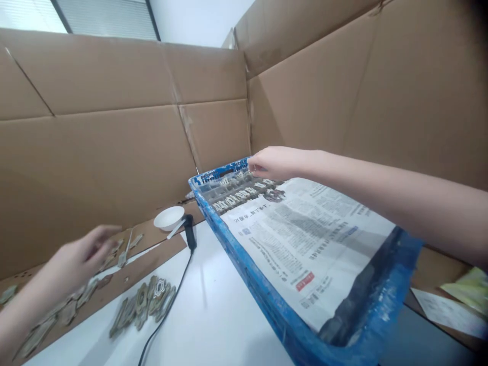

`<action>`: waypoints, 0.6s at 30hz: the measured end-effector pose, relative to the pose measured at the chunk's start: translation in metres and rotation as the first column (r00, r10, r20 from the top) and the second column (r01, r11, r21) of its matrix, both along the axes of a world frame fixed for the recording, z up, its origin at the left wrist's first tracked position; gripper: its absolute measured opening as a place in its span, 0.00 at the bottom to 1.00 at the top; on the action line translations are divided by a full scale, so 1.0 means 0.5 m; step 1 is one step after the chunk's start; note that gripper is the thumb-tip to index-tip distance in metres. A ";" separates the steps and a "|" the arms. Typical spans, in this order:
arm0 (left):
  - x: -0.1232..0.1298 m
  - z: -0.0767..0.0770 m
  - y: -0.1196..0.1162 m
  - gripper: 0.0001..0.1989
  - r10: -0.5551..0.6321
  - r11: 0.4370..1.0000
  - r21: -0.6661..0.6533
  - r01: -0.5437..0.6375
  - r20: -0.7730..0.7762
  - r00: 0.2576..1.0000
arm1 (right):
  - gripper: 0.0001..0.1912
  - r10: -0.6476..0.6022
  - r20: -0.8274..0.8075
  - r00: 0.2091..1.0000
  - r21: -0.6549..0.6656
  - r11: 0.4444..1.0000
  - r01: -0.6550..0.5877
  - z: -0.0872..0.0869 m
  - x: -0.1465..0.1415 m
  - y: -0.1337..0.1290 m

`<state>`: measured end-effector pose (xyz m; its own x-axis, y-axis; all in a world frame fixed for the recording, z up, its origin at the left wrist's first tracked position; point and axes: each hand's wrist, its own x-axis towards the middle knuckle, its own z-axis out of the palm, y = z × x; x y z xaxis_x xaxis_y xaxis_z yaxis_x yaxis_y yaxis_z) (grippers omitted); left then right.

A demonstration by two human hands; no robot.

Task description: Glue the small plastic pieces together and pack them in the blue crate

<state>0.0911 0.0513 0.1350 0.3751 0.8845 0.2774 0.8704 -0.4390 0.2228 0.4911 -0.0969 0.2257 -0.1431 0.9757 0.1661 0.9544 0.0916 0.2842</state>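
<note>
At the far end of the blue crate (244,269), the right hand (267,161) reaches in from the right with its fingers curled downward over the small pieces (234,198) set there in rows; its fingertips are partly hidden by the hand itself, so I cannot tell whether it grips a piece or only touches the row. These pieces are grey-green with pale outlines, and they lie just beyond the edge of a printed newspaper sheet (282,254) that covers most of the crate's inside. The forearm passes above the sheet, and the crate stands slantwise on the white desk (221,310). Well apart on the other side, the left hand (86,254) hangs above the desk, slightly blurred, its fingers loosely bent and parted, with nothing seen between them. Beneath and beside it, similar loose pieces (87,293) lie on a brown cardboard strip (168,262). Nearer the crate, on the white surface, a cluster of pieces (143,302) lies close together, 1 of them showing a crisp white outline. Behind that cluster are a white bowl (169,218), a flat white stick (176,229) leaning by its rim, and a black handle (189,231) whose cable (171,305) runs toward the near edge, just beside the cluster. Cardboard walls (95,162) rise behind everything
</note>
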 end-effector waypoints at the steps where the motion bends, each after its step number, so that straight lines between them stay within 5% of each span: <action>1: 0.039 0.040 -0.002 0.20 -0.032 0.998 0.053 0.034 -0.037 0.999 | 0.12 -0.009 -0.021 1.000 0.000 1.000 0.009 -0.001 0.015 0.015; 4: 0.183 0.135 0.006 0.20 -0.205 0.969 0.101 0.224 -0.170 0.964 | 0.13 0.005 -0.040 0.999 0.016 1.000 -0.004 -0.007 0.053 0.068; 8: 0.391 0.187 0.059 0.17 -0.340 0.939 -0.062 0.340 -0.336 0.878 | 0.13 0.014 -0.014 1.000 0.003 1.000 -0.014 -0.016 0.084 0.135; 13: 0.597 0.156 0.118 0.13 -0.379 0.924 -0.195 0.328 -0.370 0.848 | 0.13 -0.094 -0.057 0.994 -0.091 0.992 0.089 -0.036 0.103 0.212; 18: 0.698 0.076 0.189 0.10 -0.414 0.896 -0.314 0.315 -0.330 0.848 | 0.12 -0.098 -0.114 0.989 -0.148 0.986 0.081 -0.078 0.122 0.286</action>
